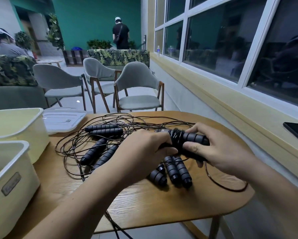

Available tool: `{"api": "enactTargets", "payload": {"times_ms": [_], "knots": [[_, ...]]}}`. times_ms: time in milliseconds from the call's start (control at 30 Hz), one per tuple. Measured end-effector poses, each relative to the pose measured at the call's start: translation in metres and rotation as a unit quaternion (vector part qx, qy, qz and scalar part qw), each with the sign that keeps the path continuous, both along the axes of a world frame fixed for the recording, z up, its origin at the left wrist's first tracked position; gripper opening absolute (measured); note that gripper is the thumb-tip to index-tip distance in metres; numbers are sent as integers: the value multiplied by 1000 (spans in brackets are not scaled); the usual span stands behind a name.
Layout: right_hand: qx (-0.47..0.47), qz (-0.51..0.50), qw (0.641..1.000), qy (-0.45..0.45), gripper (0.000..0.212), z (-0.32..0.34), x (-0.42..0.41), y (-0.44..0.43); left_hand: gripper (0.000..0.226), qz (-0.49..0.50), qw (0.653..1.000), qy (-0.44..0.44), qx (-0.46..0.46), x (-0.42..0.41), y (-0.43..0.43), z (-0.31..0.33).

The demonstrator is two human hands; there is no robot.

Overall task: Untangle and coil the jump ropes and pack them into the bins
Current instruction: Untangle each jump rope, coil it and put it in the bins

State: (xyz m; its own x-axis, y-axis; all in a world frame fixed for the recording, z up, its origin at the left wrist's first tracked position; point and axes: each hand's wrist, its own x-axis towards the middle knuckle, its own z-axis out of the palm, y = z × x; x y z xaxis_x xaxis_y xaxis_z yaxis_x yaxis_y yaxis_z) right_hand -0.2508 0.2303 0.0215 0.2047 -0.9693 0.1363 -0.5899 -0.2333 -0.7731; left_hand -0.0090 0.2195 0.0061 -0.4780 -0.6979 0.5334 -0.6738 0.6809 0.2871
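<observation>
Wooden table with round corners point(144, 204) stands beside a dark window. Both hands are close together over its right side, holding a pair of black foam rope handles point(194, 138) with thin black cord wound round the middle. The left hand point(144, 149) grips one end and the right hand point(218, 152) curls round the other. More black jump ropes point(100, 135) lie in a messy pile mid-table. A cream plastic bin point(24, 125) sits at the left edge, and a nearer cream bin point(26, 200) sits at the near left corner. I think it works best to pull each turn tight and tuck the end in. The nearer bin's little label point(11, 183) is too small to read.
</observation>
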Motion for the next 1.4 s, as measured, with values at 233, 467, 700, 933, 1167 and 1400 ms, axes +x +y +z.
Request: {"api": "enactTargets", "payload": {"times_ms": [233,467,700,933,1167,1400], "knots": [[111,103,988,32,21,8,-5,8,25,-68,997,35,6,8,2,11],[222,290,928,-70,29,18,-17,13,19,-118,976,154,101,10,0,13],[249,368,862,-245,25,16,-19,15,38,-110,954,200,196,2,-12,4],[161,283,881,-343,39,8,-11,11,38,-32,935,199,291,-14,-2,-10],[58,121,917,-376,37,2,7,8,35,-44,921,239,305,-26,6,-6],[-58,33,950,-307,36,-10,27,10,21,-72,830,376,405,-26,0,-11]]}}
